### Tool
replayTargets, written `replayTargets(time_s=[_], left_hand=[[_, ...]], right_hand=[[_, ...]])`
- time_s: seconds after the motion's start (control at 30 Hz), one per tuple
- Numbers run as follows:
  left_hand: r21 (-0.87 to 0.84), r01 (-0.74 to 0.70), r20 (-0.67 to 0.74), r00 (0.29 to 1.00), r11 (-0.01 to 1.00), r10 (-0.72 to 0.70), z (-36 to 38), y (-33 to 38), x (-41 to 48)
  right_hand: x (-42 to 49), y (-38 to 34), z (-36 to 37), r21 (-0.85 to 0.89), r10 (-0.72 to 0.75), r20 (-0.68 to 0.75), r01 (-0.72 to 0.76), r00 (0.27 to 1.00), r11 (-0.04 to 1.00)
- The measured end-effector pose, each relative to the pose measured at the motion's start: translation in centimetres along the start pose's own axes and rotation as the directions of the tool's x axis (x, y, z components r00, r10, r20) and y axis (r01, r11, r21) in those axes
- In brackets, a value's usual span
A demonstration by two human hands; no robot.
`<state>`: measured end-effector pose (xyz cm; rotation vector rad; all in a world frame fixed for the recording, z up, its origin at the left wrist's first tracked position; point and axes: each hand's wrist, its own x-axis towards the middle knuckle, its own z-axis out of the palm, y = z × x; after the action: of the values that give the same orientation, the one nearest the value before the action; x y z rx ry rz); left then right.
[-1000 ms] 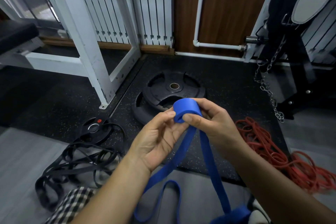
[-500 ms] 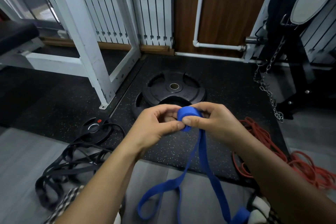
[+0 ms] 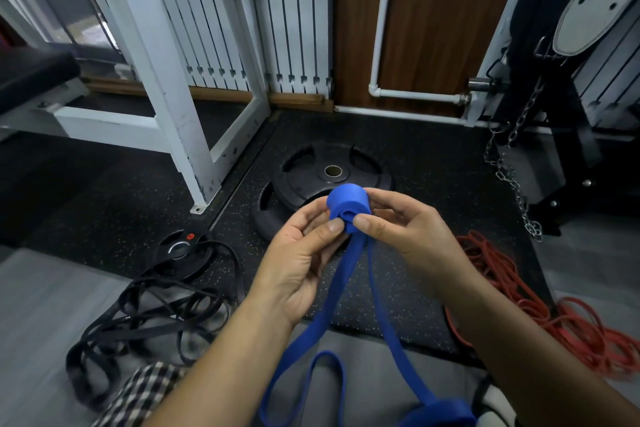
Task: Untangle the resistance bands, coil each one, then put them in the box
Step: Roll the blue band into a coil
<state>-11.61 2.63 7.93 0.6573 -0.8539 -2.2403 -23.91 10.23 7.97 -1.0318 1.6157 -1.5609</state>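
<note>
Both hands hold a blue resistance band (image 3: 349, 205) in front of me, its upper end rolled into a small coil. My left hand (image 3: 302, 255) pinches the coil from the left, thumb on its end face. My right hand (image 3: 403, 230) grips it from the right. Two loose blue strands hang from the coil toward my lap, and one forms a loop at the bottom. A tangled black band (image 3: 145, 315) lies on the floor at the lower left. A tangled red band (image 3: 540, 308) lies on the floor at the right. No box is in view.
Two stacked black weight plates (image 3: 311, 177) lie on the speckled rubber mat behind my hands, and a small plate (image 3: 181, 250) sits by the black band. A white rack frame (image 3: 162, 80) stands at the left. A chain (image 3: 509, 177) hangs at the right beside dark equipment.
The coil has been turned another wrap between my hands and sits slightly higher. The hanging blue loop has shifted, and my left palm now faces up again.
</note>
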Motion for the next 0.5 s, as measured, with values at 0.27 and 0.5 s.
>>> replayTargets(time_s=[0.27, 0.5], left_hand=[[-0.063, 0.045, 0.007, 0.999, 0.997, -0.044, -0.2, 0.2, 0.1], [-0.040, 0.062, 0.067, 0.996, 0.997, -0.060, -0.5, 0.3, -0.2]], right_hand=[[-0.9, -0.2, 0.9, 0.004, -0.065, 0.030, 0.065, 0.997, 0.998], [-0.8, 0.0, 1.2, -0.081, -0.112, 0.042, 0.115, 0.993, 0.990]])
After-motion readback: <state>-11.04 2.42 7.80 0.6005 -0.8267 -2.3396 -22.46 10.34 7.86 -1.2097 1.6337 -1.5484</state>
